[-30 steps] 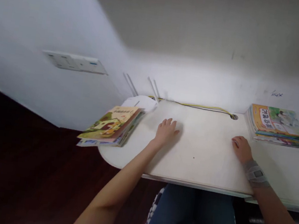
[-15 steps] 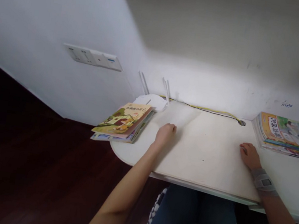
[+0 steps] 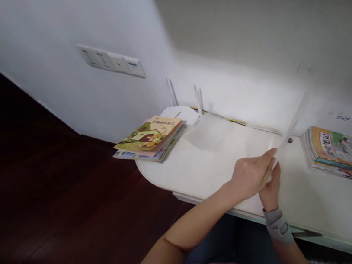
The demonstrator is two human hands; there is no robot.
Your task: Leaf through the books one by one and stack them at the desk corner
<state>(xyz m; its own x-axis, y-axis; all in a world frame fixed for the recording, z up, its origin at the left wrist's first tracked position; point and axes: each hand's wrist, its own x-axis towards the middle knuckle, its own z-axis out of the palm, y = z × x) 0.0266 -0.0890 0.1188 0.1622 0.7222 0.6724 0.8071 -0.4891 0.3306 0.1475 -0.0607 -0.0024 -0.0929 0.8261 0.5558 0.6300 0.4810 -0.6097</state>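
Both hands are together above the front of the white desk (image 3: 177, 171). My left hand (image 3: 252, 173) has its fingers pressed together on the lower edge of a thin, see-through plastic sheet (image 3: 289, 130), which stands up almost edge-on and is blurred. Close behind it, my right hand (image 3: 270, 191), with a grey wrist band, also pinches the sheet's lower end; its fingers are partly hidden by the left hand. Another translucent sheet or a pile of them (image 3: 208, 134) lies flat on the desk to the left.
A stack of picture books (image 3: 149, 137) overhangs the desk's left end, before a white router (image 3: 181, 114) with upright antennas. At right stands a stack of workbooks (image 3: 343, 151). A yellow cable (image 3: 238, 122) runs along the back wall. A socket panel (image 3: 113, 62) is on the left wall.
My left hand has moved right, away from the flat sheets, and a see-through sheet is now raised upright. My right hand has left the desk by the workbooks and joined it.
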